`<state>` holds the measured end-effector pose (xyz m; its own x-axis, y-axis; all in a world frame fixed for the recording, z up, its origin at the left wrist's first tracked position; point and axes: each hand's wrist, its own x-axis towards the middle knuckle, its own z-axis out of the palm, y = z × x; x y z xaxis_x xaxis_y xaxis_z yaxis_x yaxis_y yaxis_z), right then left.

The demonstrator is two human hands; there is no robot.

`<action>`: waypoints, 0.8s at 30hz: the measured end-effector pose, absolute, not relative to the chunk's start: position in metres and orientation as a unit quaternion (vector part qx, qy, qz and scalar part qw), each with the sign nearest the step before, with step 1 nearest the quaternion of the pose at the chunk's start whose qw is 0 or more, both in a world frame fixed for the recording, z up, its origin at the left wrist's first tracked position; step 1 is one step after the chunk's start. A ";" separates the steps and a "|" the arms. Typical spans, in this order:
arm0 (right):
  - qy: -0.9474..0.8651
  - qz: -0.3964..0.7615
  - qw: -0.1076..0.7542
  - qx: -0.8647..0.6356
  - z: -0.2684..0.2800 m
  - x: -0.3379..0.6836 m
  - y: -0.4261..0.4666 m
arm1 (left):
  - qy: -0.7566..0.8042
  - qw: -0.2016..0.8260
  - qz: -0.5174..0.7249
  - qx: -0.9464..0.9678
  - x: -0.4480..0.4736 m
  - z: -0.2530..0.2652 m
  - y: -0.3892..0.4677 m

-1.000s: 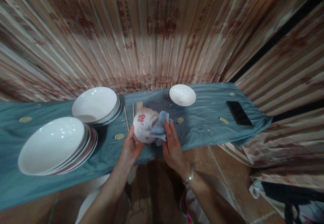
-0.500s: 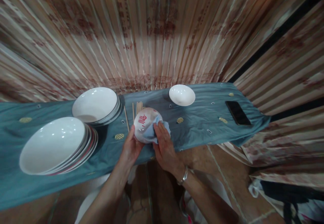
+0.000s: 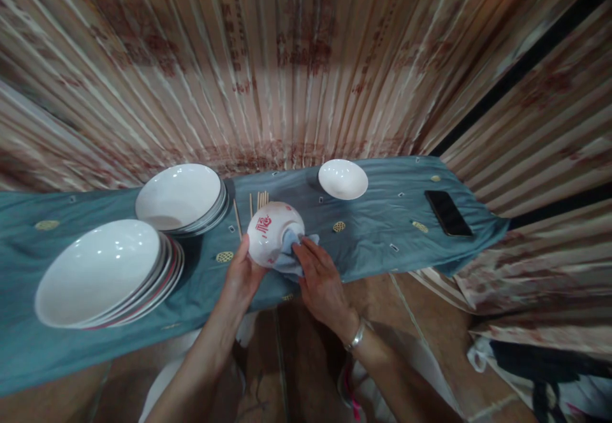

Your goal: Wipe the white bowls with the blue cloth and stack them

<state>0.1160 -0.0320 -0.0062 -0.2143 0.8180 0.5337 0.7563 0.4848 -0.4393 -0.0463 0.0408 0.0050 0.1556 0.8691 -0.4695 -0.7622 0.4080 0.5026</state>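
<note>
Fingers of left hand [image 3: 242, 274] curled round bowl [image 3: 273, 232], holding it tipped above near edge of tabletop [image 3: 382, 232]; fingers of right hand [image 3: 321, 281] pressing blue cloth [image 3: 290, 254] flat against bowl's right side, closed on cloth. Bowl white, glossy, rounded, red character on its wall facing up. Probably ceramic: stiff, fairly light, breakable, slick where glazed; best gripped by rim and foot, as left fingers seem to do. Cloth soft, limp, bunches under fingers. Just beyond fingers, chopsticks [image 3: 261, 201]; further out and right, small dish [image 3: 343, 179], then phone [image 3: 447, 213]; left of left fingers, two plate stacks [image 3: 179, 197] [image 3: 102, 273].
</note>
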 end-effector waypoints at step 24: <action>-0.786 0.116 0.408 -0.449 0.001 0.100 -0.037 | 0.350 0.769 0.532 0.055 -0.042 0.022 0.037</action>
